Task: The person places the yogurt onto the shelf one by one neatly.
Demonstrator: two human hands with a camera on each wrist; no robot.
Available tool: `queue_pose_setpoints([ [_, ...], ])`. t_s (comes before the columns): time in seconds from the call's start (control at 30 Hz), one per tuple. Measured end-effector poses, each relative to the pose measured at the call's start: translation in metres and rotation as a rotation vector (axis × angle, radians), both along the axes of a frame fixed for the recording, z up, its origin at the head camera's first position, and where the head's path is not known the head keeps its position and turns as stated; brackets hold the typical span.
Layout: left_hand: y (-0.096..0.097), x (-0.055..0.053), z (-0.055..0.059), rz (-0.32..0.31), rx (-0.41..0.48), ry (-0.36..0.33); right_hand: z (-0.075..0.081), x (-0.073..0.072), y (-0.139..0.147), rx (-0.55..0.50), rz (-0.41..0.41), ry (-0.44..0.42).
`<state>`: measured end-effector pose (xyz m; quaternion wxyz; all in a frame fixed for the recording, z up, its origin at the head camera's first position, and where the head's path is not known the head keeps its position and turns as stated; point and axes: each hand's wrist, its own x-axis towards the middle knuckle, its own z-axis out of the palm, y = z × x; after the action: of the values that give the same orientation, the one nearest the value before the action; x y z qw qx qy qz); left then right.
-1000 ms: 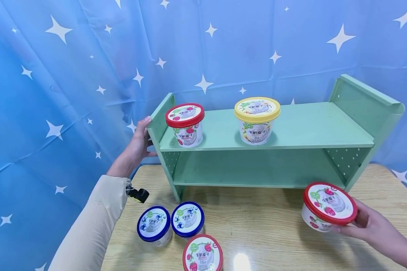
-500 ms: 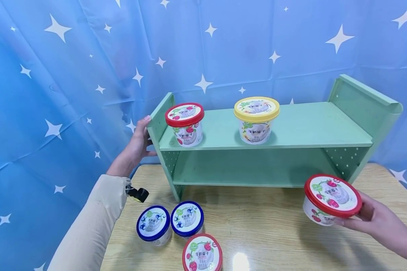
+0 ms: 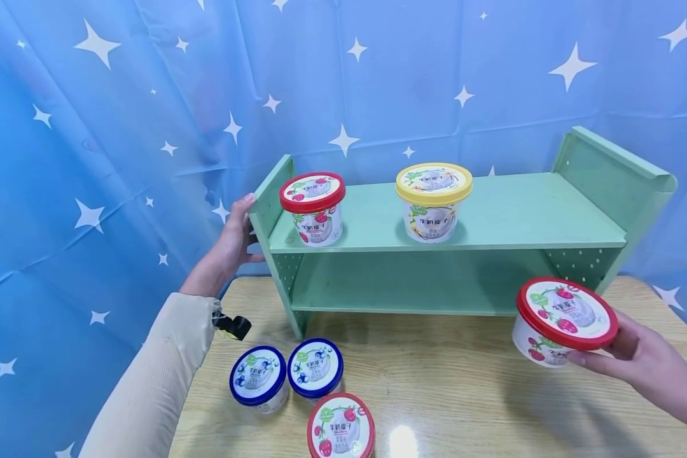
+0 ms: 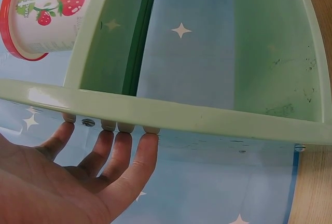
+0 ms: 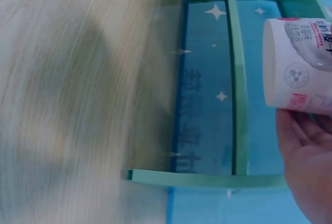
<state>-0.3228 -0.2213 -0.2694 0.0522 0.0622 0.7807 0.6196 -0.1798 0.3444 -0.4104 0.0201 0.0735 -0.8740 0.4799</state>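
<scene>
Right grip [image 3: 644,366] grasps a red-lidded tub [image 3: 567,321] by its right side; left grip [image 3: 226,245], unclenched, touches shelving [image 3: 509,213].

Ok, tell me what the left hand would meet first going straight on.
The left hand would first meet the green shelf's left side panel, which its fingers appear to be touching.

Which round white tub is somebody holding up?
The red-lidded round white tub in the right hand; the others sit on the green two-tier shelf or wooden table.
</scene>
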Motion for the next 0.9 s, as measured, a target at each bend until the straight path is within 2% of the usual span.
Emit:
queue_pose_setpoints([
  [0.3,0.0,0.0,-0.001,0.002,-0.002,0.002,0.016,-0.002,-0.001,-0.018,-0.002,0.082],
  [0.57,0.0,0.0,-0.001,-0.002,-0.004,0.002,0.034,-0.007,-0.005,0.021,-0.01,0.079],
  [0.8,0.0,0.0,-0.001,0.007,-0.007,0.008,0.042,-0.01,-0.004,-0.01,0.014,0.163],
  [0.9,0.0,0.0,0.0,0.008,-0.012,0.016,0.044,-0.01,-0.002,0.006,-0.003,0.16],
])
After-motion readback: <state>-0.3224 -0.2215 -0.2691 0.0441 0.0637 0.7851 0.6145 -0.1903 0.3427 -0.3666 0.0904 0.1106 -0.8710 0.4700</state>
